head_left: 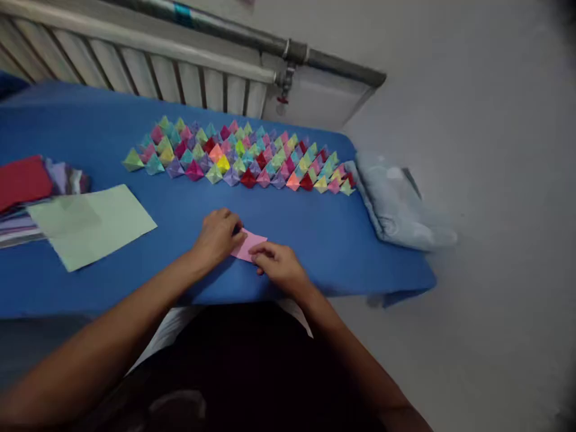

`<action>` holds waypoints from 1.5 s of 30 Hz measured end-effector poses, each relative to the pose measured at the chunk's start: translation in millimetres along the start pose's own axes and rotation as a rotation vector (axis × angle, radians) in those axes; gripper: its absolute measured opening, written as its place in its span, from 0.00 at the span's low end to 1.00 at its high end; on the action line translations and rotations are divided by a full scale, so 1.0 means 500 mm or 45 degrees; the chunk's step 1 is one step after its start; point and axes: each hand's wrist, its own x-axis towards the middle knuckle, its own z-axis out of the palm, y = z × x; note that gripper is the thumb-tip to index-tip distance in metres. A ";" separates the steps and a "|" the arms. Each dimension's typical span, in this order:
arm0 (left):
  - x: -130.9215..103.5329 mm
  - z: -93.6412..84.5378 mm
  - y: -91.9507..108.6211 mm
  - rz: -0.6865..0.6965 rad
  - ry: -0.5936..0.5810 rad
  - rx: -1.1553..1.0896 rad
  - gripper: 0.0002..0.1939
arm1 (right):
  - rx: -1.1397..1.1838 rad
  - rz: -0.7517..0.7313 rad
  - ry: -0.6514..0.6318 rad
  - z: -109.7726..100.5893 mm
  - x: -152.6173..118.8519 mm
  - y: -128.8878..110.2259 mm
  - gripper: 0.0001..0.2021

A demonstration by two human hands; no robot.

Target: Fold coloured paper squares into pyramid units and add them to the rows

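Note:
A small pink sheet of paper lies near the front edge of the blue-covered table, between my two hands. My left hand has its fingers closed at the paper's left side. At the right side, my right hand pinches the paper's edge between thumb and fingers. Behind the hands stand rows of small folded paper pieces in many colours. A larger pale green sheet lies flat to the left of my left hand.
Stacked coloured papers lie at the far left, red on top. A folded light blue cloth rests at the table's right end. Along the back run a white radiator and a pipe. The blue tablecloth hangs over the front edge.

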 end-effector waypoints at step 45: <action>-0.083 -0.032 -0.009 0.413 0.008 -0.144 0.08 | -0.726 -0.893 0.057 -0.068 0.054 0.065 0.08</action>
